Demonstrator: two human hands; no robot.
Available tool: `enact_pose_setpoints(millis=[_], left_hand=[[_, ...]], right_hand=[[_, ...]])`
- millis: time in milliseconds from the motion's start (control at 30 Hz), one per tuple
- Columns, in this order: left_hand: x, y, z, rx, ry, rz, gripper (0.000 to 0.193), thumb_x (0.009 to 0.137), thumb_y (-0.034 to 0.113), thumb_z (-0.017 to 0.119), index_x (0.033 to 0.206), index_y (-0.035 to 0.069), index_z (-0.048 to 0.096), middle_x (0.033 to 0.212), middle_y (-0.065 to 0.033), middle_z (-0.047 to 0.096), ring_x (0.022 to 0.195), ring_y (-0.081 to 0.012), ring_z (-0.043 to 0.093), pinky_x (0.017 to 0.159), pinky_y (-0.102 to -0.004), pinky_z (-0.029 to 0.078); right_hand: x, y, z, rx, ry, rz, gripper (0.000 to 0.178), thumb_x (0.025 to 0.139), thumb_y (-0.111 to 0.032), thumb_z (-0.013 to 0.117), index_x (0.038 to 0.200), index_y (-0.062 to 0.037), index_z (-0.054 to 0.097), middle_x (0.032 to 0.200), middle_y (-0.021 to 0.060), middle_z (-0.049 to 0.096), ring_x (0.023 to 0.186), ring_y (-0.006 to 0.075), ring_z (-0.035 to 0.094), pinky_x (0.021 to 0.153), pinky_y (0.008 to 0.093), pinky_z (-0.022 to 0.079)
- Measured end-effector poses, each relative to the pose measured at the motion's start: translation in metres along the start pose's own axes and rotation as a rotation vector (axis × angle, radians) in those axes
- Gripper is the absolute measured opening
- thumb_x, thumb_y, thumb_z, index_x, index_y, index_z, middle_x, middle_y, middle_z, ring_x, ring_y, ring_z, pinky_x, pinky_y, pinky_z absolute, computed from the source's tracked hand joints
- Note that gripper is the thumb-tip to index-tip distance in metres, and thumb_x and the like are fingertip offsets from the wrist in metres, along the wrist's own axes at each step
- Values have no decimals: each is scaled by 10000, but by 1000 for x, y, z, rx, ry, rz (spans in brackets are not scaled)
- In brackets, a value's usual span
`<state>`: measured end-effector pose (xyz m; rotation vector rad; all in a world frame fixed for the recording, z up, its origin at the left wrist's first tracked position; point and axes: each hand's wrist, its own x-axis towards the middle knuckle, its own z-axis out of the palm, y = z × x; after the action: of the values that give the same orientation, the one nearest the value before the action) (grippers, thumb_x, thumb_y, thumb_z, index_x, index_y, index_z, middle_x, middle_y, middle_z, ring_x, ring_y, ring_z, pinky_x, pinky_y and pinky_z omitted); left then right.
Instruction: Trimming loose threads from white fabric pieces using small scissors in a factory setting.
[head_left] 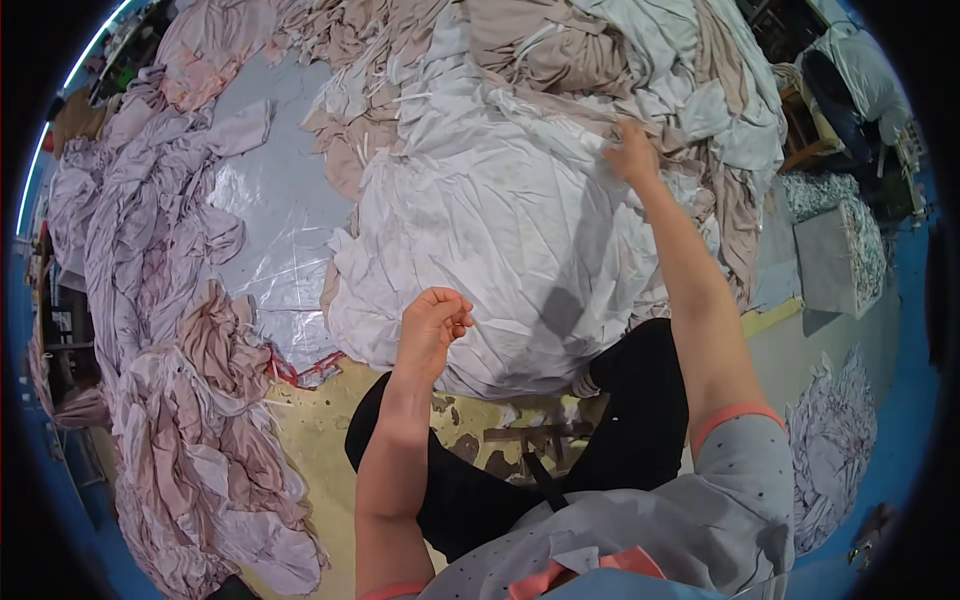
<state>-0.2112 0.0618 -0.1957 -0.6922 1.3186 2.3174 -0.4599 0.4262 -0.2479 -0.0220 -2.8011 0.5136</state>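
Note:
In front of my knees a large white cloth [500, 230] lies spread in wrinkled folds over a heap of fabric. My left hand [434, 325] is raised over its near left part, with fingers curled in and closed. Whether something small is between those fingers cannot be made out. Stretched forward, my right hand [632, 157] grips cloth at the white piece's far right edge, where it meets beige fabric [545, 55]. The fingertips are partly hidden there. A shadow falls on the white cloth between my arms.
Crumpled pinkish and white fabric [200, 410] is heaped along the left. Grey plastic sheeting [280, 215] shows beside it. At the right stands a pale box [835, 260] with shiny scraps, and a pale fabric pile [832, 440] lies nearer. Yellow worn floor [320, 420] shows beneath me.

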Motion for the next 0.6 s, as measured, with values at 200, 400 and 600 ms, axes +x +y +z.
enact_pose_setpoints(millis=[200,400,600], left_hand=[[13,23,-18,15,31,250,60,820,61,552,844,10,572,729,-61,573,620,-133,498,591,-255,407],[17,33,-17,-66,117,195,115,867,104,572,909,-4,566,874,-93,625,746,-166,582,670,-267,441],[23,3,10,375,95,551,210,772,102,698,957,56,610,980,-85,639,821,-164,618,668,-264,458]], right_hand=[[40,10,36,-236,-146,-27,407,781,-414,636,1025,-90,673,882,175,682,864,374,649,767,463,504],[32,13,18,633,-373,-45,284,847,-257,681,757,7,624,598,-38,525,566,47,486,511,245,379],[-116,-117,-128,669,-600,-252,164,829,-175,687,830,-13,658,654,-49,515,592,39,424,518,241,329]])
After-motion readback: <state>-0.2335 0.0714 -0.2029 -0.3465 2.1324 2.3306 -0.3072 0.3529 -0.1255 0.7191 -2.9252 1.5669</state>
